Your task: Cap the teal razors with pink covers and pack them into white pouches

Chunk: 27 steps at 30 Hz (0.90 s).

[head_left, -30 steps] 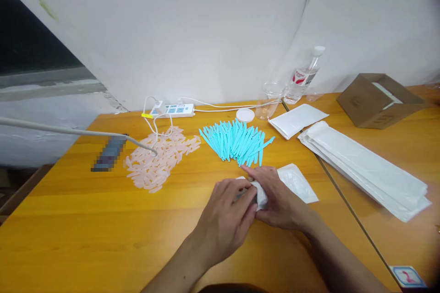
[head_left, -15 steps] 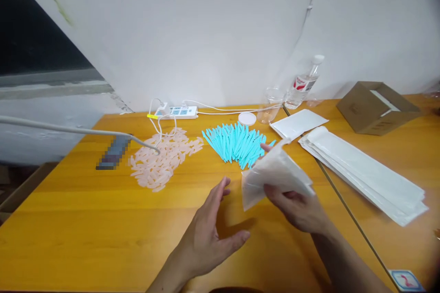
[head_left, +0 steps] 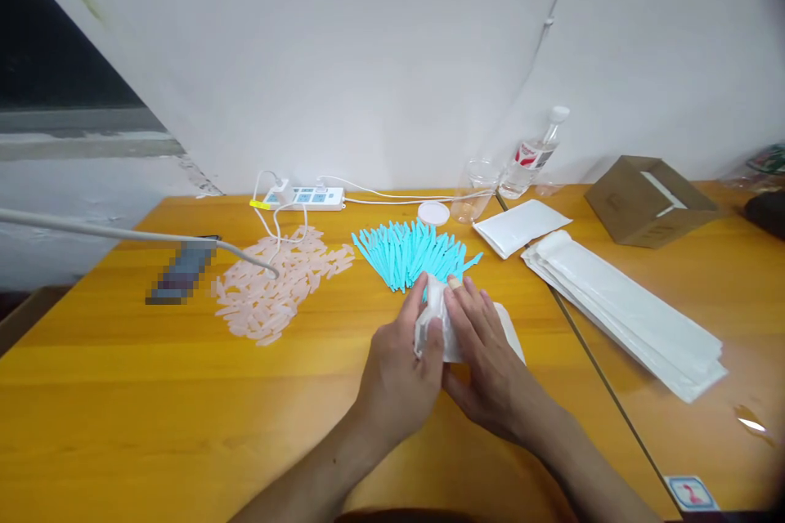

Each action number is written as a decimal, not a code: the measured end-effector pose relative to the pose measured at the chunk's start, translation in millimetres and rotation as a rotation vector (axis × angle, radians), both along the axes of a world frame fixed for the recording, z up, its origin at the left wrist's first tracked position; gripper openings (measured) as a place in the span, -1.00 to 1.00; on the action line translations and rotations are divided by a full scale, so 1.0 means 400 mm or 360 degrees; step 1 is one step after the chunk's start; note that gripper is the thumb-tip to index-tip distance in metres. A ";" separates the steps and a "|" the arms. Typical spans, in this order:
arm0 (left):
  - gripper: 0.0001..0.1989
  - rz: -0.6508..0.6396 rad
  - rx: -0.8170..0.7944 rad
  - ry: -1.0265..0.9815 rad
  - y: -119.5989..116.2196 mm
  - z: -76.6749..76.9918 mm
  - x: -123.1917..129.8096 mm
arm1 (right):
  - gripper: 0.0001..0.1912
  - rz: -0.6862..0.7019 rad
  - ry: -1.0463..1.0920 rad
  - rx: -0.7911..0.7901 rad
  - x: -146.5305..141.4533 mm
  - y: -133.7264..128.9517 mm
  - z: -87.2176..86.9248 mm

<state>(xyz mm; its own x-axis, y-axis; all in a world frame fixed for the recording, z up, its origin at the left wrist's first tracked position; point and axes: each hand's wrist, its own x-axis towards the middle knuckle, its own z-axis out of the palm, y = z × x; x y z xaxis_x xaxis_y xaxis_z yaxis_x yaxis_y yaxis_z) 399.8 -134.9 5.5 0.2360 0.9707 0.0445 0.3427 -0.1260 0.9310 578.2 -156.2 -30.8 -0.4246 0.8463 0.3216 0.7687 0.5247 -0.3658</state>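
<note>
Both my hands meet around a folded white plastic bag (head_left: 510,332) just above the front middle of the table. My left hand (head_left: 398,372) pinches its left end between thumb and fingers. Across the top of it lie the fingers of my right hand (head_left: 491,364), with the thumb below, gripping it too. Much of the bag is hidden under my hands. Directly behind them is a fanned pile of slim turquoise plastic sticks (head_left: 405,249). To the left spreads a heap of small translucent pink pieces (head_left: 275,286).
Flat white bags (head_left: 631,310) and a shorter white packet (head_left: 521,225) lie at right. Behind stand a clear cup (head_left: 475,192), a water bottle (head_left: 531,159) and a cardboard box (head_left: 647,204). A power strip (head_left: 312,198), cables and a blurred-out phone (head_left: 184,270) are at left.
My left hand, open and apart before, has closed on the bag. The bag has been lowered and folded smaller between both hands. The view has shifted slightly.
</note>
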 end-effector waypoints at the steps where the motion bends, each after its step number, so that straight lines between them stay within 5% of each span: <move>1: -0.46 -0.0003 -0.0039 0.0025 0.011 -0.007 -0.011 | -0.01 0.0029 -0.0035 -0.0035 0.028 0.006 -0.004; 3: -0.51 -0.0016 -0.0135 0.0001 0.030 -0.017 -0.039 | -0.08 0.0039 -0.0105 -0.0100 0.109 0.046 -0.011; 7: -0.47 0.0063 -0.0241 0.0003 0.038 -0.025 -0.066 | -0.45 -0.0696 -0.0267 0.0238 0.275 0.215 -0.057; 11: -0.51 -0.0041 -0.0200 0.0041 0.034 -0.022 -0.050 | -0.55 -0.0916 -0.0608 0.0084 0.334 0.353 -0.112; 16: -0.59 -0.0033 0.0012 -0.0216 0.129 0.068 0.001 | -0.59 -0.1018 -0.0681 -0.0129 0.350 0.378 -0.146; 19: -0.61 0.0016 0.0360 -0.0451 0.243 0.134 0.106 | -0.56 -0.1081 -0.0616 -0.0042 0.354 0.376 -0.158; 22: -0.60 0.0034 0.0592 -0.0693 0.348 0.156 0.265 | -0.57 -0.1091 -0.0600 0.0003 0.347 0.381 -0.162; 27: -0.59 0.0178 0.0599 -0.0712 0.435 0.071 0.487 | -0.60 -0.1125 -0.0667 0.0067 0.327 0.378 -0.161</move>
<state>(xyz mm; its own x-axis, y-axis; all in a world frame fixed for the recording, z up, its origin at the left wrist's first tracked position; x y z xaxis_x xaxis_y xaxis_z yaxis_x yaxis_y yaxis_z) 594.4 39.2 34.0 0.0119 0.8869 0.4618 -0.0425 -0.4609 0.8864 708.9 -5.0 -95.1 0.1122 0.9497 0.2923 0.9912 -0.1276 0.0342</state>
